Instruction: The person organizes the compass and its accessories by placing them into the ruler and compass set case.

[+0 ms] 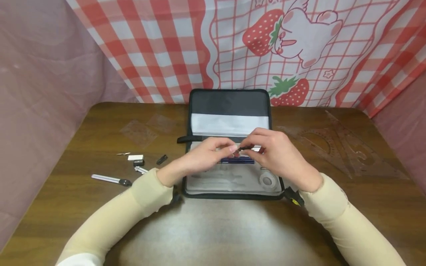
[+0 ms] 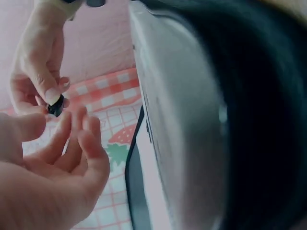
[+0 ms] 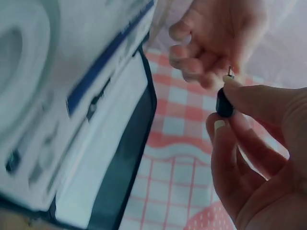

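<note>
Above the open black zip case [image 1: 229, 100], my right hand [image 1: 279, 153] pinches a small black piece [image 3: 224, 102] between thumb and fingertips. A thin metal tip sticks out of one end of it. My left hand [image 1: 206, 155] is close by, its loosely bent fingers [image 2: 91, 148] next to the same piece; in the left wrist view a gap shows between its thumb and forefinger. Whether the left fingertips touch the metal tip I cannot tell. Below the hands, the case's pale tray [image 1: 216, 184] holds dark blue sticks [image 1: 244, 161] and a white ring-shaped item [image 1: 267, 179].
Left of the case lie a white eraser [image 1: 135, 157], a black sharpener [image 1: 138, 163], a small black part [image 1: 162, 159], a silver metal piece [image 1: 141, 170], a thin pointed piece [image 1: 123, 153] and a silver-and-black tool [image 1: 108, 179]. Clear set squares [image 1: 357, 147] lie at right.
</note>
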The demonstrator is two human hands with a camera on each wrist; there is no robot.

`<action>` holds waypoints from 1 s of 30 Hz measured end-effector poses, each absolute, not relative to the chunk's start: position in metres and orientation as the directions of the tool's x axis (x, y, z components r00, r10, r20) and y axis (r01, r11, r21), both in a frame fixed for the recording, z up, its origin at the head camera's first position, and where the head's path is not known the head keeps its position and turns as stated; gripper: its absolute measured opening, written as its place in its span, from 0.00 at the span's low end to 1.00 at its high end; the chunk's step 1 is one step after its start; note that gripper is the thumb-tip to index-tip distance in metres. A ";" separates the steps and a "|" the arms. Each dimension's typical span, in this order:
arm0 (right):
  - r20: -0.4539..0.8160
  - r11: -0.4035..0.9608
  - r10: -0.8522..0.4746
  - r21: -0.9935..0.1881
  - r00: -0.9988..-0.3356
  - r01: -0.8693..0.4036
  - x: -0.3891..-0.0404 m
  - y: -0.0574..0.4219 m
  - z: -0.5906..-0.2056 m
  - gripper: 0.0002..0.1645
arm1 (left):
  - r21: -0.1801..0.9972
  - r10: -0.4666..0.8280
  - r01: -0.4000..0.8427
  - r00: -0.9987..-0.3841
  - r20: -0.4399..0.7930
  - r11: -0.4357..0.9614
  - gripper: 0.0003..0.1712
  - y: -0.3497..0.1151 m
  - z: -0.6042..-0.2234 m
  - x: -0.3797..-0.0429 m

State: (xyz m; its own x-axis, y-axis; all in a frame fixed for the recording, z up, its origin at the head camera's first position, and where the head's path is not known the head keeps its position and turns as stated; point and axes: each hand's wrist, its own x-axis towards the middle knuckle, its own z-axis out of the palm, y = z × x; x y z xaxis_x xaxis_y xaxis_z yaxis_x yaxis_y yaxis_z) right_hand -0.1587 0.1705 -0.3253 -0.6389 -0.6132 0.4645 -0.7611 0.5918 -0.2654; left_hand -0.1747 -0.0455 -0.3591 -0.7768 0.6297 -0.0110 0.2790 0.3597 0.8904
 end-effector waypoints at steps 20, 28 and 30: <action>0.127 0.788 -0.567 -0.205 -0.814 -0.581 -0.173 0.219 -0.363 0.08 | 0.183 0.870 0.870 -0.397 -0.293 0.458 0.39 -0.011 -0.361 -0.171; 0.138 0.789 -0.539 -0.263 -0.831 -0.556 -0.176 0.225 -0.372 0.10 | 0.154 0.826 0.867 -0.377 -0.419 0.474 0.42 -0.014 -0.355 -0.167; 0.135 0.784 -0.540 -0.279 -0.831 -0.554 -0.177 0.227 -0.371 0.10 | 0.149 0.824 0.870 -0.372 -0.428 0.470 0.41 -0.014 -0.352 -0.167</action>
State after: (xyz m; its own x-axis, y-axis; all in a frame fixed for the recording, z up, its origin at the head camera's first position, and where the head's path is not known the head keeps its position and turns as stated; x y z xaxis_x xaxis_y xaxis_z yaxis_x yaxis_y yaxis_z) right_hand -0.1770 0.2272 -0.3713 -0.8310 -0.5397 0.1346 -0.5544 0.7840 -0.2792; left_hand -0.1669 -0.0141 -0.3520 -0.3719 0.8236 -0.4282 0.8699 0.4702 0.1489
